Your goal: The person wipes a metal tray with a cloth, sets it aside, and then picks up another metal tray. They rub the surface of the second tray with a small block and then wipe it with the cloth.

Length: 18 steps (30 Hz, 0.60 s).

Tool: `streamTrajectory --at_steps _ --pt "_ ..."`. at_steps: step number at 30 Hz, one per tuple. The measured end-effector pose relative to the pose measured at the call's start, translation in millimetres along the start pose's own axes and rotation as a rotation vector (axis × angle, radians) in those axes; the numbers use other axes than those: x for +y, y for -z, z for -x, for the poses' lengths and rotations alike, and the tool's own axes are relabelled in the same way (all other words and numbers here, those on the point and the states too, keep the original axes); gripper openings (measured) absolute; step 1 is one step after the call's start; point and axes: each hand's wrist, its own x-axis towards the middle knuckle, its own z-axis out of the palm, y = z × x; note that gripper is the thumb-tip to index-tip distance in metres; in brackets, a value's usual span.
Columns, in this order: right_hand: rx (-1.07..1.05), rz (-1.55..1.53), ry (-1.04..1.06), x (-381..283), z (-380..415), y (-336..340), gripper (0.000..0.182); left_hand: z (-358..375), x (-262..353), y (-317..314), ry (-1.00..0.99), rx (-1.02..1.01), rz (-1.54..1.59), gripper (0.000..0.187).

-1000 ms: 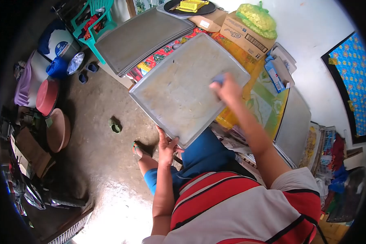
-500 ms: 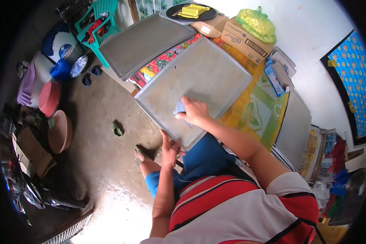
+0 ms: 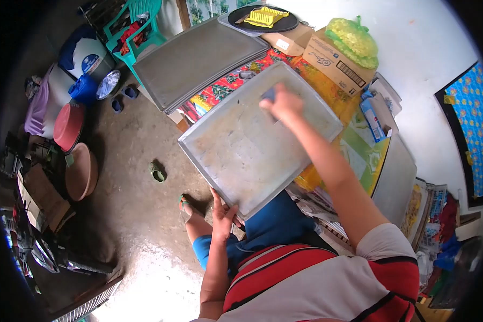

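A flat grey metal tray (image 3: 236, 147) with a raised rim slants across my lap and the table edge. Brownish marks and scuffs show on its surface. My left hand (image 3: 224, 217) grips the tray's near corner, thumb on top and the other fingers partly hidden at the rim. Toward the tray's far part, my right hand (image 3: 287, 105), a little blurred, presses a small blue-grey cloth (image 3: 268, 95) on the metal. Most of the cloth is covered by the fingers.
Stacked dark trays (image 3: 198, 61) lie on the floral-covered table (image 3: 212, 92). Behind are a cardboard box (image 3: 333, 63), a green net bag of yellow pieces (image 3: 353, 43) and a yellow rack (image 3: 266, 17) on a black round tray. Basins (image 3: 81, 172) and a green clog (image 3: 158, 172) are on the floor.
My right hand has slid the cloth away from me, from the tray's near part to its far part. The left hand keeps its hold at the corner. The view has shifted slightly.
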Motion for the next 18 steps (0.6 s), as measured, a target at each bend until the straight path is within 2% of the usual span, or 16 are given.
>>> streamTrajectory --at_steps 3,4,6,8,11,12,14,17,18 --pt "0.041 0.03 0.361 -29.7 35.9 -17.9 0.063 1.1 -3.1 2.0 0.011 0.008 -0.019 0.1" --pt "-0.037 0.031 0.18 -24.7 19.3 -6.3 0.064 1.7 -3.5 1.6 0.011 0.009 -0.028 0.1" --pt "0.174 -0.09 -0.042 28.4 -38.6 4.6 0.062 3.4 1.2 1.2 0.058 0.023 -0.052 0.1" --pt "0.338 -0.167 -0.372 76.9 -73.6 16.0 0.06 4.7 11.3 -2.5 0.058 0.006 -0.016 0.1" --pt "0.184 -0.196 -0.324 39.7 -63.4 16.0 0.06 3.8 11.6 -3.9 0.049 -0.011 -0.006 0.1" --pt "0.088 -0.223 -0.146 24.4 -62.6 -7.9 0.065 2.6 10.8 -4.7 0.039 -0.016 -0.008 0.1" --pt "-0.042 -0.003 0.063 -36.9 -18.0 -20.1 0.068 1.3 10.5 -4.5 0.058 -0.011 -0.025 0.1" --pt "-0.1 0.034 0.34 -50.5 18.2 -24.6 0.067 1.0 7.9 -1.4 0.061 -0.005 -0.049 0.099" --pt "-0.098 0.005 0.156 -45.8 3.9 -9.3 0.064 1.1 7.0 0.6 0.057 -0.003 -0.057 0.099"
